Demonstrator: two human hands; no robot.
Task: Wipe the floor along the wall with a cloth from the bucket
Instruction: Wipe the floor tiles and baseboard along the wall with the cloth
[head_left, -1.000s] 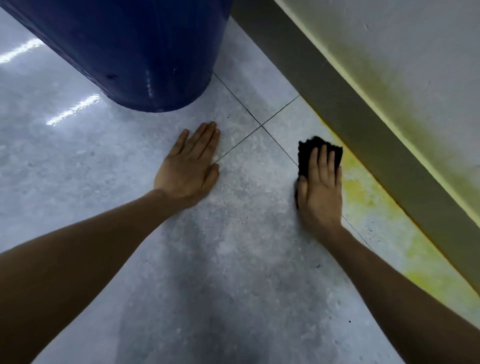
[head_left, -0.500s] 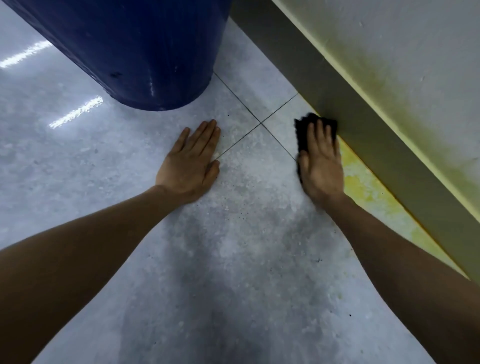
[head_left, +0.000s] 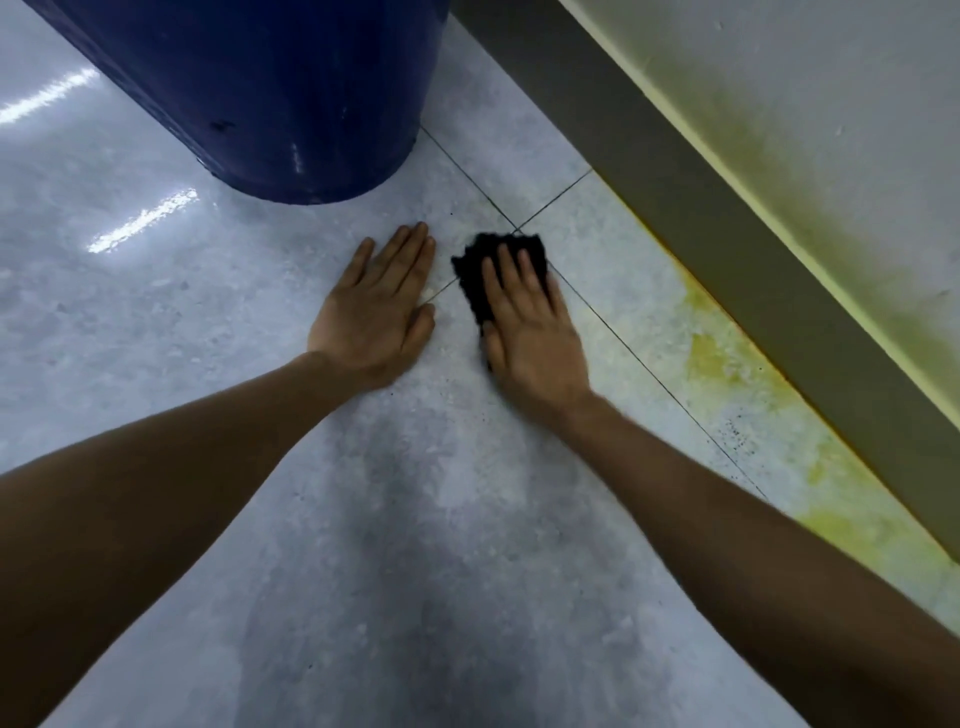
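We see the black cloth (head_left: 485, 270) lying flat on the grey tiled floor (head_left: 208, 322), right at the spot where the tile joints cross. The right hand (head_left: 524, 325) presses down on it with the palm, fingers stretched out and held close together, not curled around the fabric; the cloth sticks out past the fingertips and on the thumb side. Just beside that hand, on its thumb side, the left hand (head_left: 376, 312) lies flat on the bare tile, fingers straight and together, holding nothing. The two hands are near but do not touch. Beyond the fingertips stands the dark blue bucket (head_left: 270, 93), its base on the floor. Out past the little-finger side of the right hand, well apart from the cloth, a yellow stain (head_left: 727, 358) runs along the floor edge under the dark baseboard (head_left: 727, 249) and the wall (head_left: 831, 104), which is also tinged yellow-green low down.
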